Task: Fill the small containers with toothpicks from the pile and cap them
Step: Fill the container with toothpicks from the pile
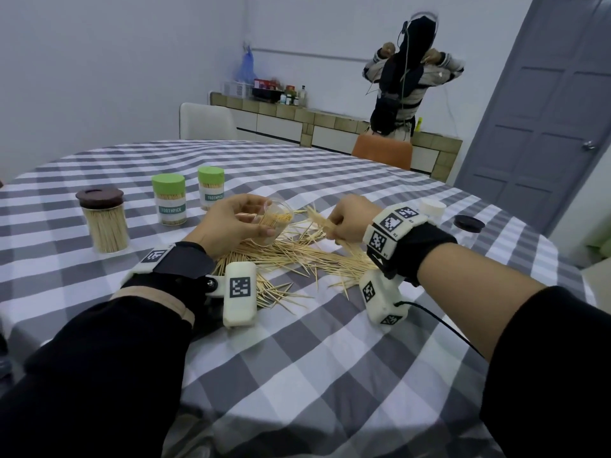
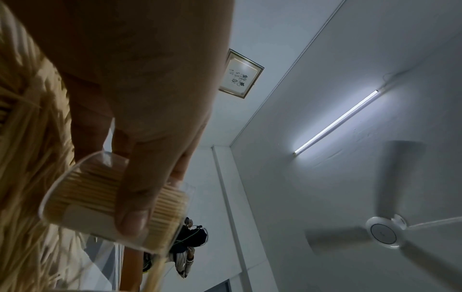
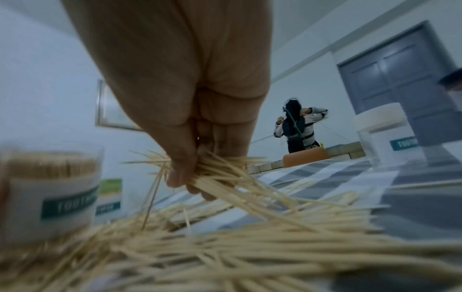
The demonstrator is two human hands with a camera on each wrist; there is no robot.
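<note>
Clear plastic container (image 1: pixel 274 223) at centre frame in the head view, gripped by the left hand (image 1: pixel 231 223) with fingers curled round its wall, raised just above the pile (image 1: pixel 297 256) on the checked desk (image 1: pixel 330 358). Tipped over on its side, mouth aimed toward the right of the frame, long axis near level; already well stocked with toothpicks lying along that axis, tips showing at the mouth in the left wrist view. Just right of it, the right hand (image 1: pixel 350 219) clenched round a bundle of toothpicks (image 1: pixel 319 221), pinched between thumb and fingers, the sticks fanning out and pointing left toward the container mouth, ragged rather than parallel.

Step in hand, as judged: loading another bundle into the open container. Next move calls for squaring the bundle so the sticks run along the container's axis, then sliding it in through the mouth; splayed ends likely to catch on the rim or spill.

At left of the frame, already capped and upright: a brown-lidded jar (image 1: pixel 104 221) and two green-capped containers (image 1: pixel 168 200). At right, near the desk edge, a white-capped container (image 1: pixel 431 209) and another dark-lidded jar (image 1: pixel 468 229), seemingly empty.
</note>
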